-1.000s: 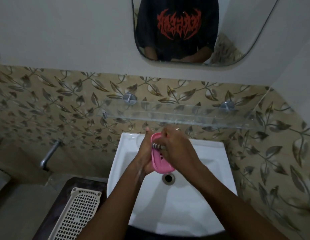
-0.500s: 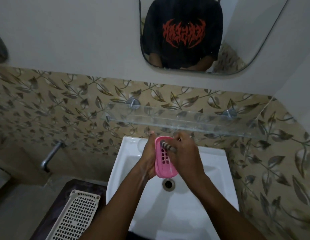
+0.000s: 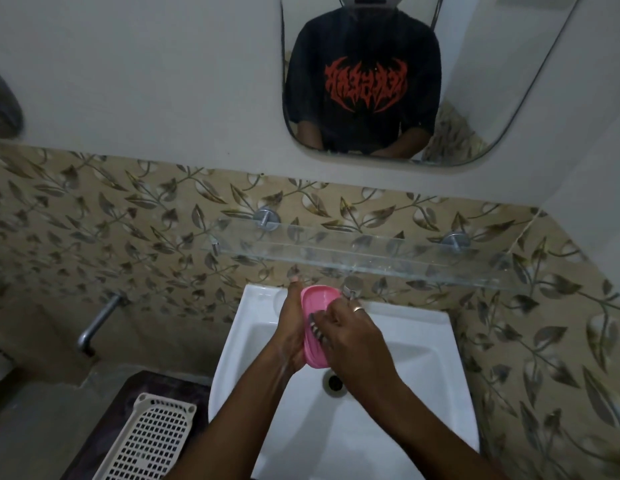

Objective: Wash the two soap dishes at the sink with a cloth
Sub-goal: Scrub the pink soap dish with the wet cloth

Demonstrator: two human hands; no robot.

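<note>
We count one pink soap dish [image 3: 319,301], held on edge over the sink [image 3: 422,344] near its back edge, above one drain [image 3: 334,382]; one striped cloth [image 3: 315,330] against the dish's face. Two hands: left hand [image 3: 292,336] grips the dish's left side; right hand [image 3: 351,336] pinches the cloth. One white perforated tray [image 3: 152,441] lies beside the sink's left edge

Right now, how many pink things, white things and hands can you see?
Pink: 1, the oval pink plastic soap dish.
White: 2, the white ceramic sink and the white plastic lattice tray.
Hands: 2, the left hand holding the dish, the right hand pressing a striped cloth on it.
Total: 5.
</note>
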